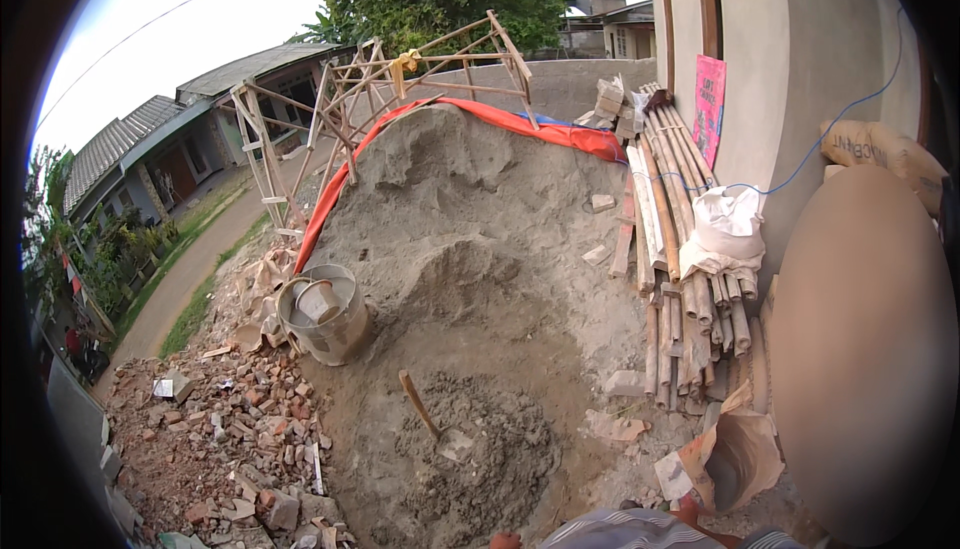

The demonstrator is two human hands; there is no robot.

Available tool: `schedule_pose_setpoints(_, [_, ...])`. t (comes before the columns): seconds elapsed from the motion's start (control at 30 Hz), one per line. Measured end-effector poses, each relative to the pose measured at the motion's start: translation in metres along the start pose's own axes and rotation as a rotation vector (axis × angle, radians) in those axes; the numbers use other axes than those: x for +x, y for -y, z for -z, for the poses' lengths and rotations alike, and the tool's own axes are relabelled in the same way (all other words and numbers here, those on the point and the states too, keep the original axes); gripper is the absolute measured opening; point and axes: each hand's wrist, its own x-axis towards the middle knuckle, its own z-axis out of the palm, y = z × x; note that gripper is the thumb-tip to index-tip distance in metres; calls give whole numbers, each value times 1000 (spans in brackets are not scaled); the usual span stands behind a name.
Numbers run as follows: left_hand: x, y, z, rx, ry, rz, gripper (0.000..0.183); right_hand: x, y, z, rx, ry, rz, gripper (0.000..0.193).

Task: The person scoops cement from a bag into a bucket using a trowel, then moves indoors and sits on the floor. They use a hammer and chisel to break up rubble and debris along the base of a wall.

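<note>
At the lower right, beside an opened brown paper sack (738, 464), is a small reddish-brown patch of skin (688, 509). It may be my right hand near the sack's edge, but its fingers cannot be made out. Another bit of skin (505, 541) peeks in at the lower edge; whether it is my left hand I cannot tell. Striped cloth (620, 529) of my clothing lies between the two. Ahead is a mound of wet grey mortar (500, 459). A tool with a wooden handle (418, 404) stands tilted in it, its blade partly buried.
Behind rises a large sand heap (450, 179) edged by an orange tarp (330, 189). A grey bucket (340, 329) holding a smaller pail stands left, above brick rubble (250, 429). Bamboo poles (670, 189) and a white sack (722, 229) lie right. A blurred brown oval (865, 349) hides the far right.
</note>
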Motion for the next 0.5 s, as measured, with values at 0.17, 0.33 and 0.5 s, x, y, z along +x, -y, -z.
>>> schedule_pose_setpoints(0.17, [-7,-8,9,-121,10,54,26,2,6,2,-10,22,-3,72])
schedule_pose_setpoints(0.33, [-8,-35,31,-113,0,35,26,12,7,6,-18,37,4,72])
schedule_pose_setpoints(0.5, [-1,-74,54,-128,-9,3,27,30,18,15,-27,64,14,72])
